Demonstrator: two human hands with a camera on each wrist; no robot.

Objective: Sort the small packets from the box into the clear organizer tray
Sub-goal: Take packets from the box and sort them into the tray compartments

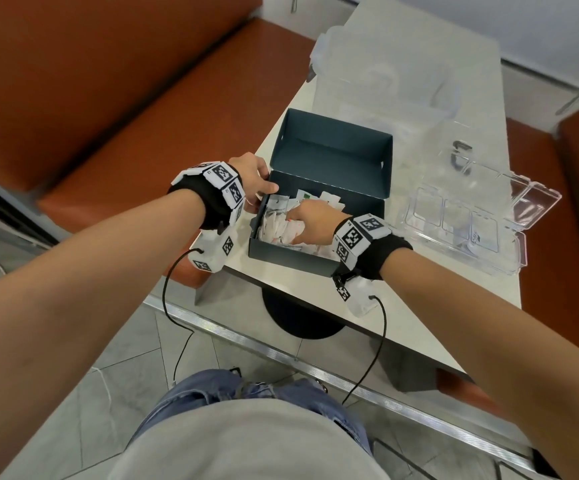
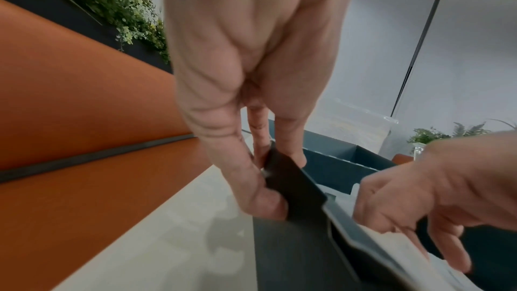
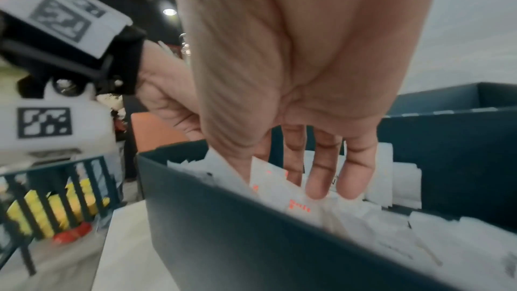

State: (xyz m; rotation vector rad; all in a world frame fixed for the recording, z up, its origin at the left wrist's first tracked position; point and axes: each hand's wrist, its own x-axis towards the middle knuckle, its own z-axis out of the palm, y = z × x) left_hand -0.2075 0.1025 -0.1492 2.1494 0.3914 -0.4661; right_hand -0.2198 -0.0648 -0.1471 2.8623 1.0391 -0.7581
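Tabletop (image 1: pixel 419 306): dark box (image 1: pixel 329 157), white packets (image 1: pixel 277 230)

A café: orange booth seat (image 1: pixel 115 81), pedestal table (image 1: pixel 402 109), condiment rack (image 3: pixel 56 203).

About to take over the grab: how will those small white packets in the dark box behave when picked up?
Probably light and floppy: the packets look like thin flat paper sachets lying in a loose, overlapping heap. They may slide or lift in clumps as the right hand digs in. The left hand pinches the box wall, suggesting the box shifts easily.

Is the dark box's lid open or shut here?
Open. The box lid stands back, packets exposed; right hand reaches inside.
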